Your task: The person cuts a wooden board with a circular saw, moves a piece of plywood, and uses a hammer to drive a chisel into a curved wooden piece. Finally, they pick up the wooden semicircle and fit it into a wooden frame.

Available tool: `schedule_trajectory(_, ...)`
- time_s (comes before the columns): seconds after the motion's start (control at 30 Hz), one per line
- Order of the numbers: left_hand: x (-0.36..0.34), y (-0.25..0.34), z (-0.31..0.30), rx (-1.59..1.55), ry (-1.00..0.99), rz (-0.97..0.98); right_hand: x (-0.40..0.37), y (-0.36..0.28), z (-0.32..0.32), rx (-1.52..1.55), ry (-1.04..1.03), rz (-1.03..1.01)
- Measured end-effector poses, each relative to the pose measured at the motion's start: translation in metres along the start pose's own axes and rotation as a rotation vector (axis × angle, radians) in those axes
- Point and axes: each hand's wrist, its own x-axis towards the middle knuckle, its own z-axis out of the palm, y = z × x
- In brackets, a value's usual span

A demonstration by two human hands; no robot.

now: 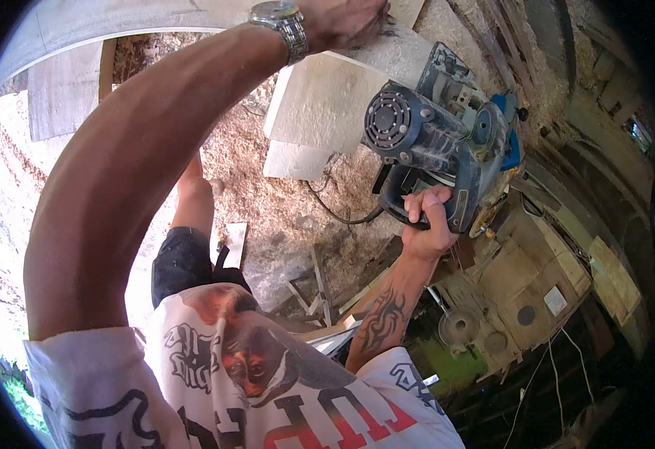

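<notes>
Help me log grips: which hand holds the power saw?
The right hand, with the tattooed forearm; the left hand, with the wristwatch, is off the saw.

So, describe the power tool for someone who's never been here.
Follow the tattooed right forearm up to the right hand. It grips the power tool, a bulky dark-blue machine. Its round, slotted motor cover sets it apart from the flat, pale boards alongside.

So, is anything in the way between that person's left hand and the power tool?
Nothing visible: between the left hand and the power tool shows only dusty pale board. The right hand grips its handle.
</notes>
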Motion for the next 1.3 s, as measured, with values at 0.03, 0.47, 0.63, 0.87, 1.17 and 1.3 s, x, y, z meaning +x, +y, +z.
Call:
schedule_trajectory(0.03,0.0,0.0,0.0,0.009,-0.01,0.001,0.001,-0.001,0.0,0.0,-0.007,0.001)
schedule_trajectory(0.47,-0.002,-0.004,-0.006,-0.002,-0.058,0.047,0.013,-0.002,-0.007,0.054,-0.094,-0.002)
schedule_trajectory(0.63,0.003,-0.004,-0.004,0.009,-0.057,0.048,0.019,-0.005,-0.001,0.012,-0.086,-0.031)
schedule_trajectory(0.87,0.004,-0.004,-0.005,0.006,-0.066,0.056,0.025,-0.007,0.002,0.018,-0.071,-0.022)
schedule_trajectory(1.17,0.004,-0.005,-0.004,0.005,-0.07,0.072,0.034,-0.009,0.005,0.029,-0.098,-0.032)
schedule_trajectory(1.3,0.004,-0.005,-0.004,-0.005,-0.083,0.073,0.038,-0.012,0.01,0.007,-0.097,-0.048)
